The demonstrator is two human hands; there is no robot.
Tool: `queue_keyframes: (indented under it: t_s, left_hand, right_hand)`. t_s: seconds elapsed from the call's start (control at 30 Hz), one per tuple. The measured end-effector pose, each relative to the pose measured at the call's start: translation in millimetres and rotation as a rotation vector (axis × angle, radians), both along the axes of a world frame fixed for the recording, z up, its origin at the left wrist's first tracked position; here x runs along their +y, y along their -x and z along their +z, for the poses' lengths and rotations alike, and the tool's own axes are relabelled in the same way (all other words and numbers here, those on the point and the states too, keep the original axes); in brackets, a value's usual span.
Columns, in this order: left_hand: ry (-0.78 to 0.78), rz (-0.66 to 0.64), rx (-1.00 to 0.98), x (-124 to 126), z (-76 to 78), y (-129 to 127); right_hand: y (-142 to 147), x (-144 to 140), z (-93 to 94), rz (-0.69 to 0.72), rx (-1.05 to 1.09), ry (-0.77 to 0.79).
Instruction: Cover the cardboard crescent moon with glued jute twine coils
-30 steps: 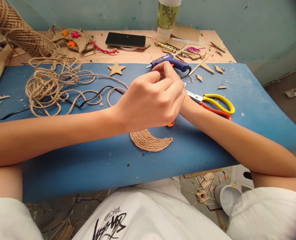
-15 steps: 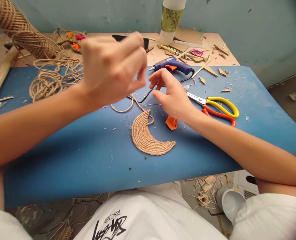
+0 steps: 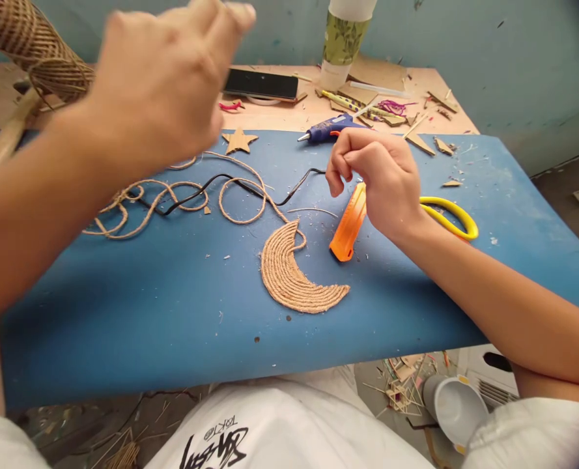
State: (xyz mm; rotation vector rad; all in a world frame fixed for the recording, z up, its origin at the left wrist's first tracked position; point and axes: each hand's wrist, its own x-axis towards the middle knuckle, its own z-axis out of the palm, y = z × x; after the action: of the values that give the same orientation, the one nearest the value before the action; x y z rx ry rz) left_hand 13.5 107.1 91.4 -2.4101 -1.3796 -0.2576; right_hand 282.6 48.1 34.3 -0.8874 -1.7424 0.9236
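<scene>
**A:** Twine crescent (image 3: 296, 277) lies flat on the blue mat (image 3: 123, 306), near its front edge and about mid-width. Neither of your hands touches it.

**B:** Right hand?

**A:** Your right hand (image 3: 384, 179) hovers just behind and to the right of the crescent, fingers curled in, thumb and forefinger pinched. What sits in the pinch I cannot tell; maybe a thin strand, too fine to see. An orange knife (image 3: 348, 223) lies on the mat under that hand, just right of the crescent. Contact unclear.

**B:** Left?

**A:** Your left hand (image 3: 165, 85) is raised well above the mat, behind and left of the crescent. It's blurred. Fingers loosely bent, back of the hand toward the camera, so I cannot tell whether it grips anything.

**B:** Anything attached to the crescent?

**A:** Loose twine (image 3: 172, 195) runs off its upper tip and loops away to the left over the mat, crossing a black cord (image 3: 250, 189).

**B:** Rest of the area?

**A:** Behind the crescent: glue gun (image 3: 329, 128) at the mat's back edge, cardboard star (image 3: 239, 139) to its left, phone (image 3: 260, 84) further back. Scissors (image 3: 452, 215) with yellow handles lie right of the crescent, partly hidden by your right wrist.
</scene>
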Motion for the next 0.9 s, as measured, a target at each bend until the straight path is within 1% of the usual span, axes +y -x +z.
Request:
queue_keyframes:
  t_s: [0.07, 0.13, 0.2, 0.27, 0.33, 0.37, 0.5, 0.57, 0.63, 0.73, 0.83, 0.9]
  left_hand:
    - [-0.035, -0.033, 0.022, -24.8, -8.0, -20.6]
    - [0.007, -0.087, 0.088, -36.7, -16.6, -27.9]
    - [0.031, -0.145, 0.103, -39.1, -22.8, -24.7]
    - [-0.006, -0.191, 0.078, -36.2, -25.5, -17.2]
    - [-0.036, -0.214, -0.003, -31.4, -26.2, -10.8]
    - [-0.019, -0.220, -0.073, -29.1, -26.5, -8.9]
    - [0.168, -0.228, -0.389, -24.7, -30.7, -8.7]
    - [0.211, -0.230, -0.544, -25.4, -34.6, -9.9]
    - [0.252, -0.284, -0.666, -28.2, -38.6, -10.7]
    - [0.366, -0.413, -0.765, -38.5, -43.0, -13.5]
    - [0.537, -0.493, -0.868, -56.6, -46.0, -19.4]
    - [0.644, -0.540, -0.908, -69.3, -48.8, -23.5]
  right_hand:
    - [-0.8, -4.2, 1.1, 0.049, 0.005, -0.006]
    - [-0.4, -9.6, 0.9, 0.085, -0.029, -0.034]
    - [0.7, -15.2, 0.2, 0.102, -0.057, -0.056]
    - [1.8, -19.6, -0.4, 0.116, -0.060, -0.053]
    - [2.3, -22.4, -0.2, 0.130, -0.054, -0.039]
    - [2.2, -23.1, 0.3, 0.143, -0.041, -0.031]
    - [0.8, -23.8, 3.3, 0.192, 0.017, 0.034]
    - [0.0, -23.9, 3.8, 0.214, 0.031, 0.077]
    - [-0.5, -24.5, 3.2, 0.246, 0.039, 0.105]
    - [-0.2, -27.1, 2.1, 0.287, -0.013, 0.106]
    - [2.0, -30.6, 1.8, 0.258, -0.107, 0.096]
    - [4.6, -32.7, 1.2, 0.228, -0.114, 0.091]
